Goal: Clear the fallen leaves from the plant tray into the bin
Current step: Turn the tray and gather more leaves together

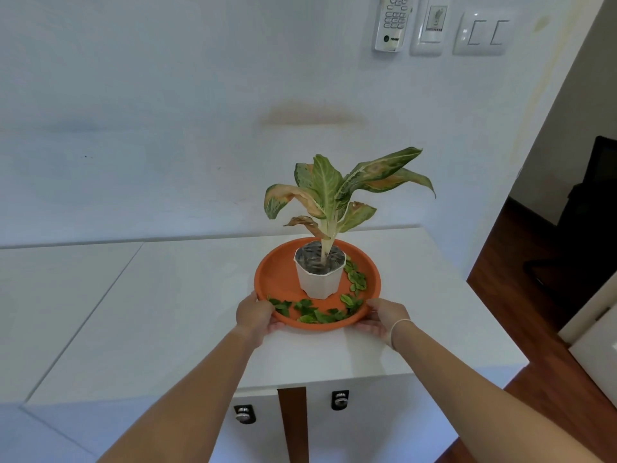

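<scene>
A round orange plant tray [277, 272] rests on a white cabinet top. In its middle stands a white pot [320, 279] with a plant of green and browning leaves [334, 192]. Several small green fallen leaves [320, 314] lie along the tray's near and right inner rim. My left hand [255, 317] grips the tray's near-left edge, thumb over the rim. My right hand [382, 317] grips the near-right edge, a thin band on its wrist. No bin is in view.
The white cabinet top [167, 312] ends at a front edge with two drawer locks [245, 414] below. A white wall stands behind, with a remote holder and switches [434, 25] high up. Wooden floor [521, 255] and a dark doorway lie to the right.
</scene>
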`<state>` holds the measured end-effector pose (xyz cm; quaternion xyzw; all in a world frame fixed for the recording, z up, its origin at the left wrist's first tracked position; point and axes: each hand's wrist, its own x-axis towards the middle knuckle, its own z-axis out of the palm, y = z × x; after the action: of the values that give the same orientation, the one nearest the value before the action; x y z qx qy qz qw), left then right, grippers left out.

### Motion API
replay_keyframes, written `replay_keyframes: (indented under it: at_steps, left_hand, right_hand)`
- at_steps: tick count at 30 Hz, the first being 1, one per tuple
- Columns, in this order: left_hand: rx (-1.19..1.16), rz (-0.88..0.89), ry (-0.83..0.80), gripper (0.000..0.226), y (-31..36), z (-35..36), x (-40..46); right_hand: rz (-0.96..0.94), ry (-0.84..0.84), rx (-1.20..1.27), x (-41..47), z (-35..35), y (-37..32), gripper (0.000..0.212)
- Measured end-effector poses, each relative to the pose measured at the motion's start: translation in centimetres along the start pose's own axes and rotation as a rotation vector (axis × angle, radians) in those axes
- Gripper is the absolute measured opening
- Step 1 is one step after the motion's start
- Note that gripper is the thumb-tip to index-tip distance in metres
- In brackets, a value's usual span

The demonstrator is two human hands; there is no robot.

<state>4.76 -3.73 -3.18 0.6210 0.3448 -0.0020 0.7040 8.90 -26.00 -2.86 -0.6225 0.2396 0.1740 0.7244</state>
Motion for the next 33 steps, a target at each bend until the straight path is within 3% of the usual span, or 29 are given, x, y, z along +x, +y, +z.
replay_keyframes:
  at_steps: [8, 21, 33]
  left_hand:
    - [0.094, 0.059, 0.062, 0.031, -0.2, -2.1, 1.5]
    - [0.055, 0.121, -0.045, 0.020, -0.2, 0.1, -0.7]
    - [0.235, 0.138, -0.005, 0.026, 0.0, -0.5, 0.7]
  right_hand:
    - [-0.027, 0.019, -0.048, 0.1, -1.0, -0.7, 0.005]
    - [0.018, 0.036, 0.098, -0.8, 0.1, 0.2, 0.010]
    - [0.023, -0.027, 0.038, -0.9, -0.4, 0.5, 0.011]
